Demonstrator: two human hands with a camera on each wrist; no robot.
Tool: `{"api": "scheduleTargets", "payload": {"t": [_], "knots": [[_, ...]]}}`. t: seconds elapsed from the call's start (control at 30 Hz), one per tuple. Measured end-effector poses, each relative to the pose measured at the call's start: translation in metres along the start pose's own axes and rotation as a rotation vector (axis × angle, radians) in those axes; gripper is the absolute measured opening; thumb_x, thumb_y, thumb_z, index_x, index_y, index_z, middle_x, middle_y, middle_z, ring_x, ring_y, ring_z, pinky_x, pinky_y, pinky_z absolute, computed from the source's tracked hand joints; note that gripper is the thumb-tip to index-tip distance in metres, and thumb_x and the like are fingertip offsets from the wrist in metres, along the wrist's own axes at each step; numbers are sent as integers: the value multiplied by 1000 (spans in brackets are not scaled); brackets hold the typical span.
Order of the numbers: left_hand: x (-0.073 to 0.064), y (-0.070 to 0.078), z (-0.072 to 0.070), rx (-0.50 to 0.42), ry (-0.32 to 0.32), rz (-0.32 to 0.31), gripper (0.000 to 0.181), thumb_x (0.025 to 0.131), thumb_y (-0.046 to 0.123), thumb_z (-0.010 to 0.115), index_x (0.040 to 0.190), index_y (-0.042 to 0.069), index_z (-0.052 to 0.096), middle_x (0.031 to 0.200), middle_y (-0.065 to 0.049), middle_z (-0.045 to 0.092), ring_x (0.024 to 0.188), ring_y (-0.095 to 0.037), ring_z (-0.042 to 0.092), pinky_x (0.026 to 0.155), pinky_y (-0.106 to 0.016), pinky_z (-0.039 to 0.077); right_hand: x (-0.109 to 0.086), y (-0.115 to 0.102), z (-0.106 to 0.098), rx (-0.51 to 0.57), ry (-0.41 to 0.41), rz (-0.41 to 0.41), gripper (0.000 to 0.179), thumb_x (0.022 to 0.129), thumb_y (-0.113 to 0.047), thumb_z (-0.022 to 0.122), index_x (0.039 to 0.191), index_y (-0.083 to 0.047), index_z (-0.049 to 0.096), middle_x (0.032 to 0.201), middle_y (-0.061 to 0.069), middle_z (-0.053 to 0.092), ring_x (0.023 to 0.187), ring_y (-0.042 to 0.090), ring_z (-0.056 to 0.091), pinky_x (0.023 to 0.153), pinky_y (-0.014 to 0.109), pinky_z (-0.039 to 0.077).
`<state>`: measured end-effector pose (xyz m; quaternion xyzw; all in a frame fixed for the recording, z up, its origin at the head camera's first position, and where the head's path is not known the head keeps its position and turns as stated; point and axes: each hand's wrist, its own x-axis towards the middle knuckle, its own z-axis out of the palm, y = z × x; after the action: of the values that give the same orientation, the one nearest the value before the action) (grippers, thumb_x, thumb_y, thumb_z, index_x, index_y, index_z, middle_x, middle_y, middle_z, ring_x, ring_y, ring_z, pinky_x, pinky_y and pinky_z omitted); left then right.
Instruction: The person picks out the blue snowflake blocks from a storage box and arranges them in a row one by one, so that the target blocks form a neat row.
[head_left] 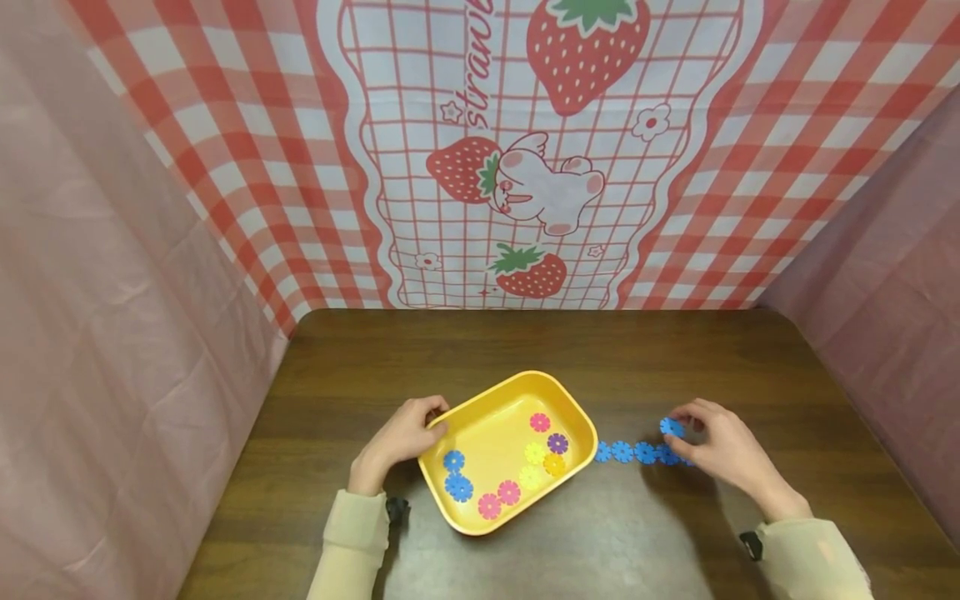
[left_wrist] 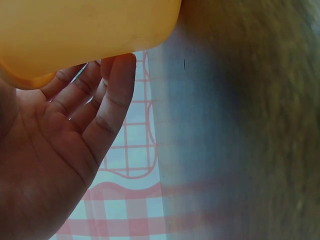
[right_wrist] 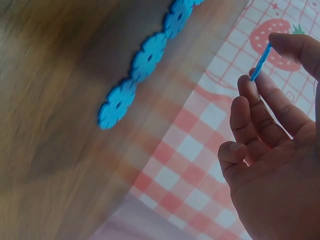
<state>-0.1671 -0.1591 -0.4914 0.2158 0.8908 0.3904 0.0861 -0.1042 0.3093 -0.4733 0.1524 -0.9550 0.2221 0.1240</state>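
Head view: pinched between thumb and fingertips of right hand, one notched blue plastic disc, raised near the row of matching blue discs on the brown wooden table. Seen edge-on in right wrist view, clear of the row. Gripped at the rim by left hand, fingers bent against the outer wall: yellow tray, just beside the row's left end. Cannot tell whether flat on the table or slightly lifted. Progress, as judged: partway. Done: at least four discs edge to edge, apparently interlocked. Left: pinched piece not yet attached; loose blue discs in tray, along with pink discs, yellow discs, one purple disc, one orange disc.
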Motion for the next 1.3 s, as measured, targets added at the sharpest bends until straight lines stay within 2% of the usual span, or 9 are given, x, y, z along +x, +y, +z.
{"api": "scheduleTargets", "payload": {"t": [0.3,0.6,0.97,1.3], "knots": [[0,1,0,-8,2,0,7,88,6,65,94,7,67,74,2,58,64,-12,52,58,-27,45,-7,14,-11,-18,19,35,27,73,-17,86,95,-11,72,85,-5,60,77,13,51,64,33,43],[-1,1,0,-13,8,6,8,88,8,65,95,7,67,75,2,59,65,-12,52,59,-27,46,-23,34,-14,-18,30,75,29,71,-17,87,95,-10,72,86,-4,63,76,11,53,64,30,43],[0,0,1,-21,-4,-15,8,89,6,65,96,6,68,76,1,59,65,-13,52,59,-27,46,-44,65,-16,-14,28,180,28,73,-19,87,95,-9,72,86,0,66,73,6,52,62,26,40],[0,0,0,-14,-7,-5,8,88,6,64,96,6,67,75,2,59,64,-11,52,59,-26,45,-58,78,-14,-30,4,194,28,73,-18,86,94,-7,72,85,2,64,71,5,49,60,26,39]]}}
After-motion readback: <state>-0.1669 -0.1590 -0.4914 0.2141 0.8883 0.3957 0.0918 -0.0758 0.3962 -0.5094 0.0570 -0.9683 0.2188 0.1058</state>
